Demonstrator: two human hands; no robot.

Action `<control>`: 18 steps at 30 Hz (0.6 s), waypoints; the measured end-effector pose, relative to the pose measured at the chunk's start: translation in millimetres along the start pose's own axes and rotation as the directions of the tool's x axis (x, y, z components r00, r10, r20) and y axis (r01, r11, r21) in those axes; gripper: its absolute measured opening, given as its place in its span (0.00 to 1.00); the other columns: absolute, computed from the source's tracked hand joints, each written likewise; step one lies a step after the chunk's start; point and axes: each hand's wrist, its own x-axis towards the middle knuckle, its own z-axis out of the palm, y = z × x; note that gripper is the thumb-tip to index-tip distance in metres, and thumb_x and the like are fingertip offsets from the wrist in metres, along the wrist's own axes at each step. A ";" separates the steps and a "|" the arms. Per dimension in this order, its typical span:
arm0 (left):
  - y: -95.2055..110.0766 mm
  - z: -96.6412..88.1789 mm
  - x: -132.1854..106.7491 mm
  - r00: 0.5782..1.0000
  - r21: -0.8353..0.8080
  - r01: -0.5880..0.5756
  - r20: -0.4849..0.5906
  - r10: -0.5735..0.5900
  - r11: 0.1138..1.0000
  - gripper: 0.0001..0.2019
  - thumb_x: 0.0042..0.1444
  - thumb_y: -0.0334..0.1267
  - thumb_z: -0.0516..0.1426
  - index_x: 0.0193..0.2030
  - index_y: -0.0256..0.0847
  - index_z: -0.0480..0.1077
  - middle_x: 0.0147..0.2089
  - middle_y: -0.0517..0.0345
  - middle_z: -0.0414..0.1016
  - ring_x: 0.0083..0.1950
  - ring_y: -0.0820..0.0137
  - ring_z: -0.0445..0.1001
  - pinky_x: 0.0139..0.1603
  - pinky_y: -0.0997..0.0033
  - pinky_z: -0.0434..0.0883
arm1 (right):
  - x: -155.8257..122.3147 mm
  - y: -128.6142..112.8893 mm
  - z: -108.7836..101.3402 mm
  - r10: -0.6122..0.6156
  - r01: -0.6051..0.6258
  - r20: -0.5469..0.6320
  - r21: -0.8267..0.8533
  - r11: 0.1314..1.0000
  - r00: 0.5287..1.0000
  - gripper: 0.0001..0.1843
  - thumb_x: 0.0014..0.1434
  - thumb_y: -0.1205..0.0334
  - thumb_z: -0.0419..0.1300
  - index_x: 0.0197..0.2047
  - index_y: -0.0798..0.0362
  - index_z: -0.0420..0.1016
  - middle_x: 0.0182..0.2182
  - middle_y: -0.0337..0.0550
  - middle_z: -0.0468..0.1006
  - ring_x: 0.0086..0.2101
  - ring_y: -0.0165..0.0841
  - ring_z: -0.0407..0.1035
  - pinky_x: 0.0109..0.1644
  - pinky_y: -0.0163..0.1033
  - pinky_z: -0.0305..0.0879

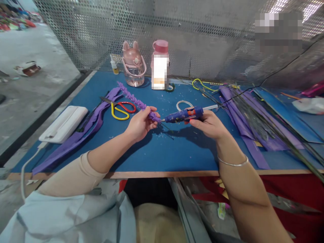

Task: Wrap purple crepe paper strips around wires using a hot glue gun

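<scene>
Between the fingers of my left hand [141,124] is a purple artificial lavender stem [133,98], its flowered end pointing up and left. My right hand [209,124] is wrapped round a dark blue hot glue gun [181,115], with a clear glue stick [210,107] poking out of its back. The gun's metal nozzle meets, or nearly meets, the lower end of the purple flowers beside my left fingertips. Scissors [118,111] with one red and one yellow handle lie just left of my left hand. A ring of whitish tape [184,104] lies behind the glue gun.
At the left are a white power bank [63,124] with a cable and purple crepe strips [88,131]. Purple sheets [243,118] and thin green stems [283,131] cover the right side. A pink-lidded bottle [134,65], another bottle [160,49] and a small dropper bottle [114,65] stand behind.
</scene>
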 end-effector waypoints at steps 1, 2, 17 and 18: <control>-0.4 -0.1 0.0 1.000 -0.003 -0.003 0.000 0.003 1.000 0.11 0.61 0.44 0.55 0.40 0.38 0.67 0.31 0.58 0.73 0.24 0.77 0.69 0.25 0.78 0.67 | 0.2 -0.2 -0.1 -0.010 0.010 0.005 -0.008 1.000 1.000 0.19 0.53 0.44 0.65 0.34 0.52 0.81 0.30 0.43 0.80 0.32 0.37 0.72 0.39 0.42 0.68; -0.7 -0.3 0.2 1.000 -0.007 -0.006 0.001 0.006 1.000 0.11 0.61 0.44 0.55 0.40 0.37 0.68 0.31 0.58 0.73 0.24 0.77 0.69 0.26 0.78 0.68 | 0.2 0.0 -0.7 -0.016 0.016 0.008 -0.016 1.000 1.000 0.18 0.53 0.44 0.65 0.34 0.52 0.81 0.30 0.43 0.80 0.32 0.37 0.72 0.39 0.42 0.68; -3.1 -1.4 2.9 0.997 0.001 -0.049 -0.052 0.049 0.999 0.11 0.65 0.42 0.50 0.38 0.36 0.67 0.29 0.56 0.72 0.23 0.77 0.68 0.23 0.78 0.67 | 19.2 54.5 -14.6 -0.132 -0.001 -0.414 -0.306 0.952 0.901 0.22 0.58 0.50 0.61 0.51 0.53 0.76 0.44 0.49 0.81 0.38 0.37 0.74 0.44 0.44 0.69; -4.2 -1.3 2.4 0.998 0.010 -0.043 -0.040 0.044 0.999 0.11 0.65 0.42 0.51 0.38 0.36 0.68 0.29 0.56 0.73 0.23 0.77 0.68 0.23 0.78 0.67 | 22.1 61.6 -14.2 -0.162 -0.042 -0.414 -0.442 0.896 0.896 0.23 0.59 0.53 0.60 0.55 0.53 0.74 0.48 0.49 0.79 0.45 0.40 0.73 0.49 0.46 0.68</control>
